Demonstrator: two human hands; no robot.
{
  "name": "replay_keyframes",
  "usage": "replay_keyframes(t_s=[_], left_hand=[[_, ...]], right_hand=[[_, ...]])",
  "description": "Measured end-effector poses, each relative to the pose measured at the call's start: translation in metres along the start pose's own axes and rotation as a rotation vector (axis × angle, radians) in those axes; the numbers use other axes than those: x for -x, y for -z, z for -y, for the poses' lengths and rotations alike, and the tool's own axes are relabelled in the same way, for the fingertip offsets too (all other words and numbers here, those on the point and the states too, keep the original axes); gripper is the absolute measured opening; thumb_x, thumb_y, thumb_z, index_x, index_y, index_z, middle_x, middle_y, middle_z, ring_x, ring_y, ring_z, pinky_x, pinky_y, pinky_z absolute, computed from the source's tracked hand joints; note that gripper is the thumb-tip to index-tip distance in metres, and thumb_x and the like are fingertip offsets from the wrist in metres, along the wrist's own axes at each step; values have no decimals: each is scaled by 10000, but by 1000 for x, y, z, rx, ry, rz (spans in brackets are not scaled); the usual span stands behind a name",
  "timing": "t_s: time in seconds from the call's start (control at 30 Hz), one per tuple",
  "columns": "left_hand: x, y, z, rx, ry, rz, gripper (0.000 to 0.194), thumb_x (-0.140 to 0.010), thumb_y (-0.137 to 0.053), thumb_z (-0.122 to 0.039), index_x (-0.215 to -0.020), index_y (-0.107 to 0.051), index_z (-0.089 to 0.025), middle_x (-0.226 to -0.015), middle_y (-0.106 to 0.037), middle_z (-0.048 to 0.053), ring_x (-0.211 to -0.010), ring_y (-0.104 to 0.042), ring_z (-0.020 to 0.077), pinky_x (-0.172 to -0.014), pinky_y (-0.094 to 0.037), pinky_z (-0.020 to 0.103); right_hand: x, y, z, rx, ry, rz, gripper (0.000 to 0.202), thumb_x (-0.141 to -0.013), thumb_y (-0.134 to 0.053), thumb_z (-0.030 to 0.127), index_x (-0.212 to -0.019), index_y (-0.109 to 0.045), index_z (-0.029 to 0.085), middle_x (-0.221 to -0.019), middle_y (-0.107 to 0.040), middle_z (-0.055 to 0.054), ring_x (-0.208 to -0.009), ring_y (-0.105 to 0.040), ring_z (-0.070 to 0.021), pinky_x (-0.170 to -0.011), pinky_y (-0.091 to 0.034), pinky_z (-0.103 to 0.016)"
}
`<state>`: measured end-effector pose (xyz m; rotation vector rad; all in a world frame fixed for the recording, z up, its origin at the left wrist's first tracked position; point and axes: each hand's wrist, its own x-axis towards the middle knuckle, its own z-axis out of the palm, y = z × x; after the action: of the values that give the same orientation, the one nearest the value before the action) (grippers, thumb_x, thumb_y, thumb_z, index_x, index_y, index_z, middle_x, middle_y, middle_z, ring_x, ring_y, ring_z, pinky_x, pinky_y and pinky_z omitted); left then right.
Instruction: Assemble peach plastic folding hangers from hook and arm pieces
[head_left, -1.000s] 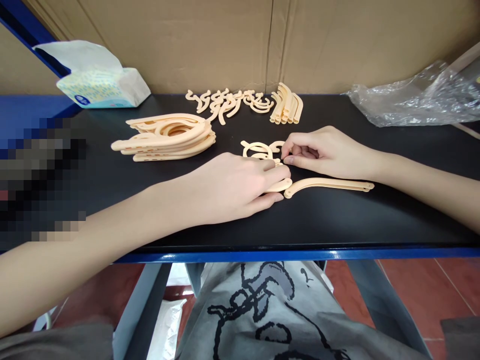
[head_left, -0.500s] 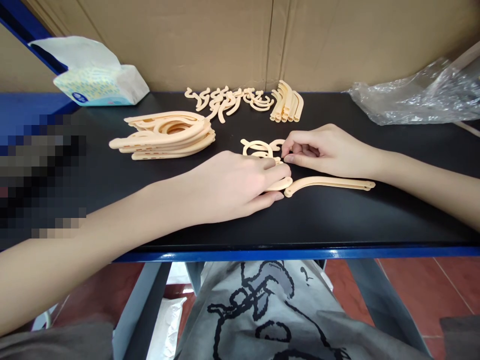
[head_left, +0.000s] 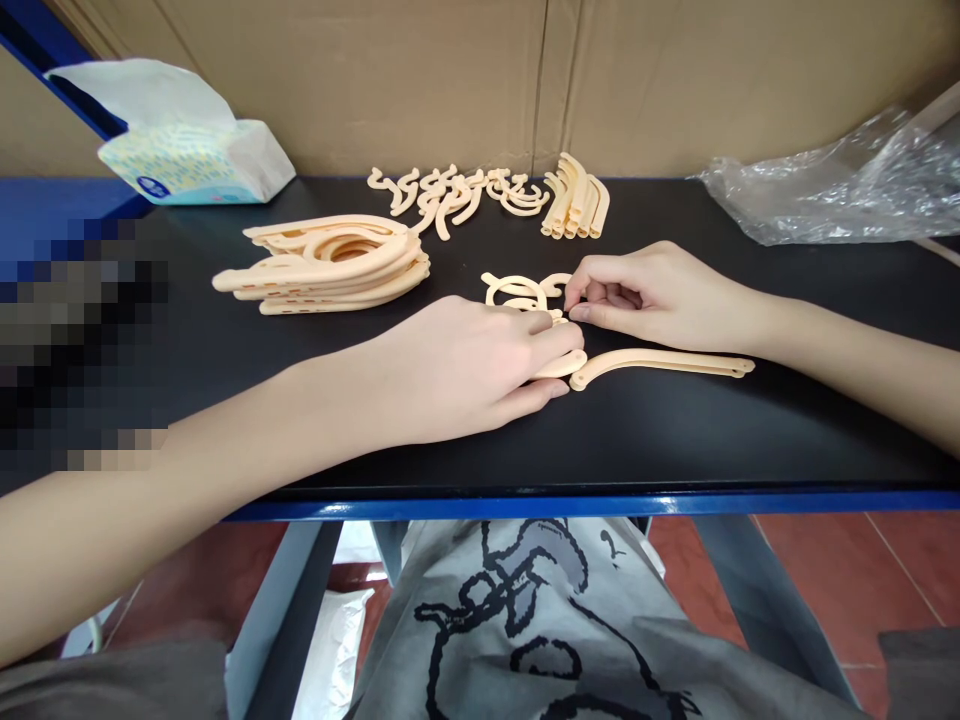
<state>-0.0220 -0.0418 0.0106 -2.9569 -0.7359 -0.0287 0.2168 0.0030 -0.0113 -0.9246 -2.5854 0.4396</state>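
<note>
My left hand (head_left: 495, 365) lies palm down, its fingers closed around a cream plastic arm (head_left: 562, 366) whose tip shows between them. A cream ring-shaped piece (head_left: 517, 283) lies just beyond those fingers, partly covered. Beside it, my right hand (head_left: 637, 295) has thumb and fingertips pinched together near a small curved piece (head_left: 553, 282); what the pinch holds, if anything, is too small to make out. A long curved cream arm (head_left: 667, 360) rests on the black table below my right hand, its left end close to my left fingertips.
On the black table (head_left: 465, 470) stand a stack of cream frames (head_left: 337, 270) at left, small hook pieces (head_left: 450, 195) and short curved tubes (head_left: 576, 205) at the back. A tissue pack (head_left: 195, 160) is back left, clear plastic bags (head_left: 795, 195) back right.
The view has shifted very slightly, with the things on the table a little higher in it. Both hands keep almost the same pose and place.
</note>
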Motion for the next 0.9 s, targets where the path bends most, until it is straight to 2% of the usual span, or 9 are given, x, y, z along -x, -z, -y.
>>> replay_keyframes(t_s=[0.9], left_hand=[[-1, 1, -1, 0, 20, 33, 252, -1034, -464, -327, -1187, -607, -187, -1082, -699, 48, -894, -676, 196, -570, -313, 272]], right_hand=[[0, 0, 1, 20, 21, -3, 149, -940, -540, 309, -904, -621, 190, -625, -543, 43, -533, -468, -101, -572, -340, -277]])
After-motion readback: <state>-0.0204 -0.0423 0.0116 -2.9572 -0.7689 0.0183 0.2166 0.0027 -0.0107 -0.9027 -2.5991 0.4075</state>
